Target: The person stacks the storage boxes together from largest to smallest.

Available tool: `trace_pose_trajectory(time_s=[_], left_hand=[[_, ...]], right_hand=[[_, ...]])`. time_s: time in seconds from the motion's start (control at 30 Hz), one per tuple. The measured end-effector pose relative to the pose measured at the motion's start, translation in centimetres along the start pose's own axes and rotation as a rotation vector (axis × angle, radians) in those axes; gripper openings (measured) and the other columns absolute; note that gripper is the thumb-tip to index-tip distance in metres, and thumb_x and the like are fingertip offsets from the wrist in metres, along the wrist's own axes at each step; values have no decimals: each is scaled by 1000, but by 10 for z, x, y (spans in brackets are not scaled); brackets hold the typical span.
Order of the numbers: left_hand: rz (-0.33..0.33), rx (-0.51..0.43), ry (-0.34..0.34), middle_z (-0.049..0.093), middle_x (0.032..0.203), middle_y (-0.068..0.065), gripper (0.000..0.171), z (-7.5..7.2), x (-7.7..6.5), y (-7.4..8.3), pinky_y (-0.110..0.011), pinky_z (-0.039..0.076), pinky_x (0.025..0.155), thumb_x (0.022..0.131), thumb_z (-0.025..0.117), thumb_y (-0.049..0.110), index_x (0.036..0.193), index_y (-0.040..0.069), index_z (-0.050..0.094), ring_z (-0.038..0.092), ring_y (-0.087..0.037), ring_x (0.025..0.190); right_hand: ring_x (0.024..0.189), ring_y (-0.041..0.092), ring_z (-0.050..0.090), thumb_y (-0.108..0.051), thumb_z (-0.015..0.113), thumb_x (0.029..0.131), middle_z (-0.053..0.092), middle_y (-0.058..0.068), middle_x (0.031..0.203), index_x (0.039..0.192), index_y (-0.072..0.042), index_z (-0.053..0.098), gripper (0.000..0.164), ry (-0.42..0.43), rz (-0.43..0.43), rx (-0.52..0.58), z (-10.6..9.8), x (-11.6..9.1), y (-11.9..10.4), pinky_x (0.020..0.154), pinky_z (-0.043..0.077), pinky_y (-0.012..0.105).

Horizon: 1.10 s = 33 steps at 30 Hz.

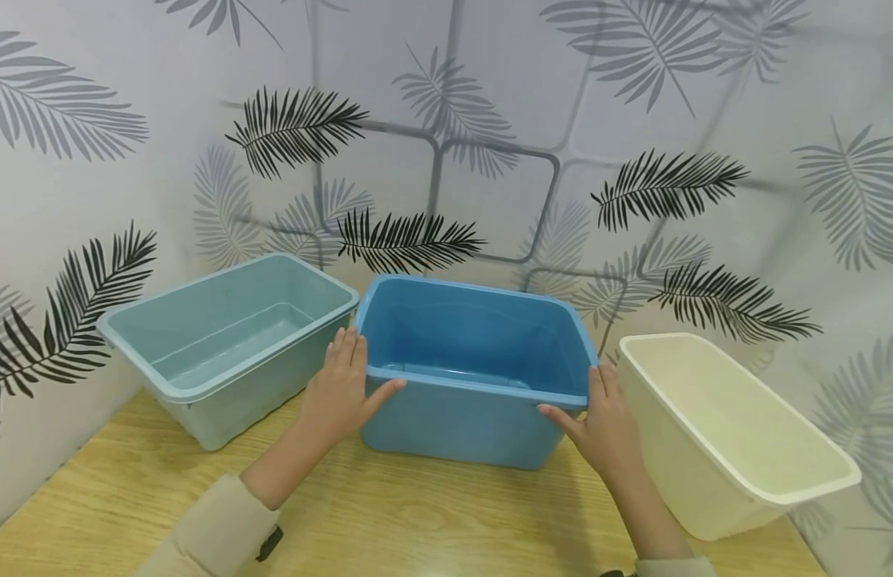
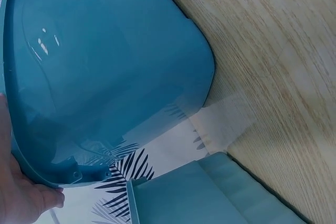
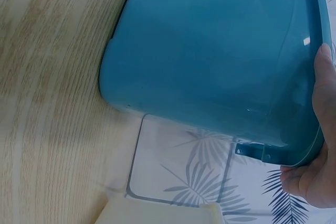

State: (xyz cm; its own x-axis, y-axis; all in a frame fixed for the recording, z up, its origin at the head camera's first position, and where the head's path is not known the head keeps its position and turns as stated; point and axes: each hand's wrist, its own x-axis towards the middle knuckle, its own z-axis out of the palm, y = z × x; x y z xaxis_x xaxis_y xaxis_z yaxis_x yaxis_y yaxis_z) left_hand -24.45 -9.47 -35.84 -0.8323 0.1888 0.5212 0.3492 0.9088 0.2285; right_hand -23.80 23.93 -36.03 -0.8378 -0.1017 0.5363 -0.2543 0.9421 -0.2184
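A blue plastic storage bin (image 1: pixel 454 421), without a lid, stands in the middle of the wooden table with its opening up. At its left end my left hand (image 1: pixel 340 393) grips the rim, thumb along the front edge and fingers over the side. My right hand (image 1: pixel 607 417) holds the opposite end of the rim in much the same way. Both wrist views show the bin's glossy outer wall up close. In the right wrist view, the fingertips (image 3: pixel 296 179) curl beneath the rim.
A pale teal bin (image 1: pixel 273 393) stands close on the left, near the blue bin's corner. On the right is a cream bin (image 1: pixel 677 457), set at an angle. Behind them rises a wall (image 1: pixel 504 104) with a leaf pattern. The wooden table (image 1: pixel 418 513) extends in front.
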Motion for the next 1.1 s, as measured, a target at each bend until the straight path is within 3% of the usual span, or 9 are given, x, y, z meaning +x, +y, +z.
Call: trace_pose_trajectory(time_s=[0.57, 1.1], left_hand=[[3, -12, 1, 35, 138, -29, 84, -2, -5, 1, -48, 37, 99, 81, 55, 54, 128, -14, 39, 29, -41, 132], [14, -12, 15, 35, 137, -30, 86, -2, -10, 1, -48, 36, 101, 83, 48, 59, 128, -14, 39, 30, -41, 131]], right_hand=[[126, 45, 32, -55, 65, 72, 33, 33, 136, 128, 16, 36, 94, -19, 21, -9, -3, -4, -3, 86, 43, 58], [125, 46, 34, -55, 66, 71, 37, 32, 133, 125, 16, 39, 93, 33, -7, -17, -5, -9, -5, 80, 46, 57]])
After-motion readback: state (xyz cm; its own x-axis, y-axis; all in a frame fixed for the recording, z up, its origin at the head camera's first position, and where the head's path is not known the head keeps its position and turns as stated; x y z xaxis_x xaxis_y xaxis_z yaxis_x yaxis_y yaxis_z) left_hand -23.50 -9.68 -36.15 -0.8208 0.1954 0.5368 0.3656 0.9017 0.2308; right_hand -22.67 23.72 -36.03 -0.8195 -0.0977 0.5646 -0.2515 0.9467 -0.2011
